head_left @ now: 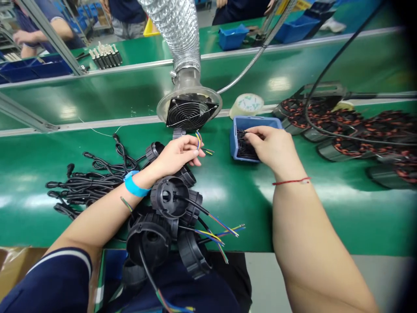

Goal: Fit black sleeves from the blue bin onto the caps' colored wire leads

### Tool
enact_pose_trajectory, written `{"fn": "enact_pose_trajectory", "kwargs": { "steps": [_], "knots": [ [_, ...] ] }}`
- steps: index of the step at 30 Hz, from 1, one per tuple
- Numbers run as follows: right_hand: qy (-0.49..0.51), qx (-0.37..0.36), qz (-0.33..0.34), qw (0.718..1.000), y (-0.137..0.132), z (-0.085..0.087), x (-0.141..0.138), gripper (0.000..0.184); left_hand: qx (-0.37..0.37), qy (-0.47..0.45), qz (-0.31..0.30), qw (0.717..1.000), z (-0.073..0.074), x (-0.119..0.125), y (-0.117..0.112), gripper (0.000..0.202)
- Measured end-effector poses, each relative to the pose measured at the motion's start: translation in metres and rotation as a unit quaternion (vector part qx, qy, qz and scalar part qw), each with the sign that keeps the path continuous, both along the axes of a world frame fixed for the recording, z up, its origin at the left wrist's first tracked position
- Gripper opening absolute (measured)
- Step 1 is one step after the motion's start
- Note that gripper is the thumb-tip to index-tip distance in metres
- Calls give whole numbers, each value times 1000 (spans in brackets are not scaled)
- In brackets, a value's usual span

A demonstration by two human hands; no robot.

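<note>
My left hand (182, 152) is closed around thin coloured wires (198, 140), yellow and blue, whose ends poke out above the fingers. My right hand (269, 143) reaches into a small blue bin (257, 122) of little black parts (246, 148); thumb and forefinger are pinched together at the heap, and whatever lies between them is hidden. Under and in front of my left forearm sit several round black plastic housings (171, 198), with cables ending in stripped coloured wires (224, 226). Coiled black cables with plugs (84, 184) lie to the left.
A black fan (192, 114) under a foil duct (179, 34) hangs at the back. Beside the bin stands a tape roll (246, 105). Metal motor stators with orange windings (339, 148) fill the right. A black cable (308, 108) crosses there. Other people stand beyond the bench.
</note>
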State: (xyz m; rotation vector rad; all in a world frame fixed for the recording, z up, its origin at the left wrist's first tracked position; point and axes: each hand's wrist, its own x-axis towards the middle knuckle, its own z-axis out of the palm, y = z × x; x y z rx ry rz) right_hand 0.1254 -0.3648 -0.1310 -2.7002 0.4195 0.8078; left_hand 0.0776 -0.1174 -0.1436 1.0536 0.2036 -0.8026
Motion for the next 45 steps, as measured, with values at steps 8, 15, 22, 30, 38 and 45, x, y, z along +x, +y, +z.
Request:
{"fn": "enact_pose_trajectory", "kwargs": {
  "steps": [8, 15, 22, 30, 38, 45],
  "knots": [
    [1, 161, -75, 984, -13, -14, -7, 25, 82, -101, -55, 990, 2, -3, 3, 25],
    [-21, 209, -92, 973, -11, -17, -5, 22, 97, -106, -68, 987, 0, -4, 3, 26],
    [-84, 310, -196, 926, 4, 3, -2, 19, 90, -89, -46, 991, 3, -1, 3, 29],
    [-28, 487, -147, 860, 63, 29, -25, 24, 118, -74, -42, 989, 6, 0, -1, 29],
    [-45, 493, -128, 860, 69, 34, -30, 21, 121, -99, -56, 986, 5, -1, 0, 25],
    [-49, 487, -94, 867, 72, 34, -31, 20, 129, -128, -63, 981, 5, -1, 0, 21]
  ]
}}
